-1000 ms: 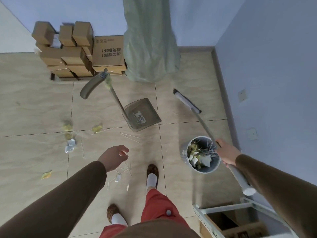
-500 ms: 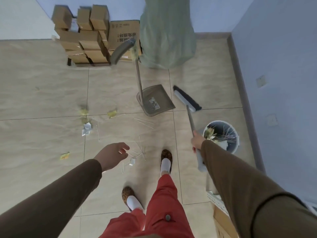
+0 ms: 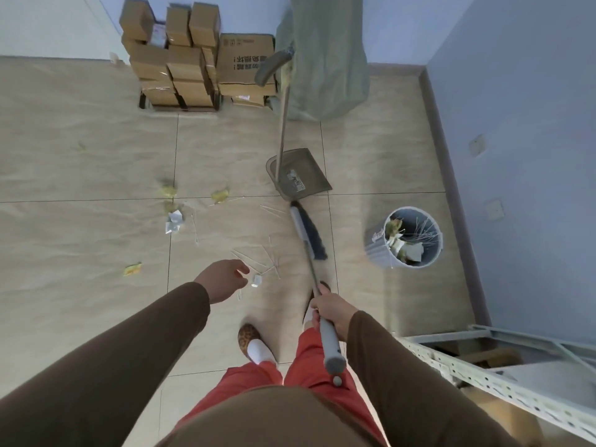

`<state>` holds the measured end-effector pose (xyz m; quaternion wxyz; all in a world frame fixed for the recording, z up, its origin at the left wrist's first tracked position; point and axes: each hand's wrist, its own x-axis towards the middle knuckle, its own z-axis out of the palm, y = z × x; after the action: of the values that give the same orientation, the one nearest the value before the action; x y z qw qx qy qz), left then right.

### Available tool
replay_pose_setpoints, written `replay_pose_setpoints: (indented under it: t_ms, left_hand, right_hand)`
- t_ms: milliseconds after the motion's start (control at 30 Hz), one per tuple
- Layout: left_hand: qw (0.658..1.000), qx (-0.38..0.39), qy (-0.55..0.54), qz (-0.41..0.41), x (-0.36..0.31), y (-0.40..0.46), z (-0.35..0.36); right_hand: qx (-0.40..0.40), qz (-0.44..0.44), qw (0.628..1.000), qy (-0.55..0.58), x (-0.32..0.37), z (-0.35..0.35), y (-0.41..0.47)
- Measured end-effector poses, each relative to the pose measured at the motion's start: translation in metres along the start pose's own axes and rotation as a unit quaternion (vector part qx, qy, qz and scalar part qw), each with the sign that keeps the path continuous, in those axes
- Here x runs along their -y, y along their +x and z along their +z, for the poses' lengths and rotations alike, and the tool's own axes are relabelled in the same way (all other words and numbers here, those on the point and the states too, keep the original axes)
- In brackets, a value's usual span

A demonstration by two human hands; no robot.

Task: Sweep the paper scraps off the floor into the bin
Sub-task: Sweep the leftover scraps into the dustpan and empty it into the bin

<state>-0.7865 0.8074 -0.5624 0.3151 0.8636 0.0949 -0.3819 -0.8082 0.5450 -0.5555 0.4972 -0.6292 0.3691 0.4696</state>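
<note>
Paper scraps (image 3: 175,217), crumpled white and yellow, lay scattered across the tiled floor (image 3: 80,240) with thin sticks among them, well apart from the bin (image 3: 374,250) by the wall, which already held some. The right hand (image 3: 333,312) gripped the broom (image 3: 306,233) partway down its handle, the head lying just short of the dustpan (image 3: 300,175), which stood on the floor on its own. The left hand (image 3: 222,279) hung open, fingers loosely spread, holding nothing. Such scraps looked feather-light and likely to skitter, so I judged short, gentle strokes best, with the free hand going to the dustpan's upright handle
</note>
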Motion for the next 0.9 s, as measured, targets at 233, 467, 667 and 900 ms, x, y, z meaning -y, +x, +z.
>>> replay_pose_setpoints:
  t_ms: [233,467,667,900]
  left_hand:
    - [0.999,-0.011,-0.038,-0.017,0.017,-0.011,-0.007]
    - [0.996,-0.027,-0.071,-0.045,0.037,-0.021,0.001]
    - [0.992,-0.04,-0.094,-0.079,0.055,-0.029,0.003]
    - [0.982,-0.111,-0.116,-0.097,0.055,-0.018,-0.042]
  right_hand:
    - [0.01,-0.026,0.996,-0.082,-0.015,-0.018,-0.066]
    - [-0.024,-0.042,0.986,-0.162,0.002,0.004,-0.045]
    - [0.067,-0.018,0.994,-0.079,0.012,0.032,-0.035]
    - [0.096,-0.074,0.989,-0.09,0.069,-0.008,-0.044]
